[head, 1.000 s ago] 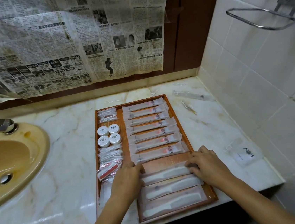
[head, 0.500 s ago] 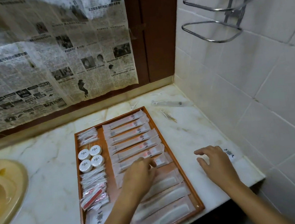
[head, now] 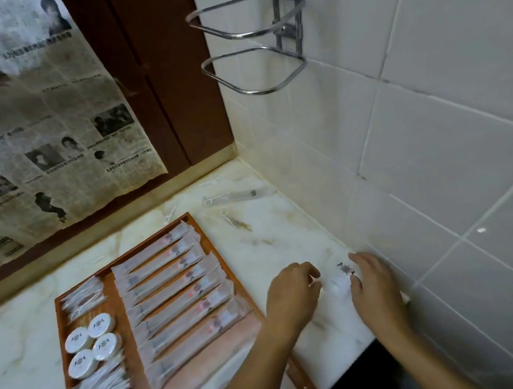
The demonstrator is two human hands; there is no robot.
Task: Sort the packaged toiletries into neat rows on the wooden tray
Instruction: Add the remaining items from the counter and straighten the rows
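The wooden tray (head: 108, 273) lies on the marble counter at lower left. It holds a neat row of long toothbrush packets (head: 176, 286), several round white tins (head: 91, 341), small sachets (head: 83, 298) at its far left and comb packets (head: 213, 388) at its near end. To the right of the tray, beside the tiled wall, a small white packet (head: 338, 281) with a dark logo lies on the counter. My left hand (head: 292, 295) pinches its left edge with curled fingers. My right hand (head: 372, 286) holds its right edge. The view is blurred there.
A loose clear packet (head: 236, 196) and a floss pick (head: 236, 222) lie near the back corner. A chrome wire holder (head: 251, 44) hangs on the tiled wall. Newspaper (head: 33, 123) covers the back. The counter's front edge (head: 347, 353) runs just below my hands.
Both hands left the comb packets on the tray and moved right to the small white packet by the wall. The view swung right, so the sink is out of frame.
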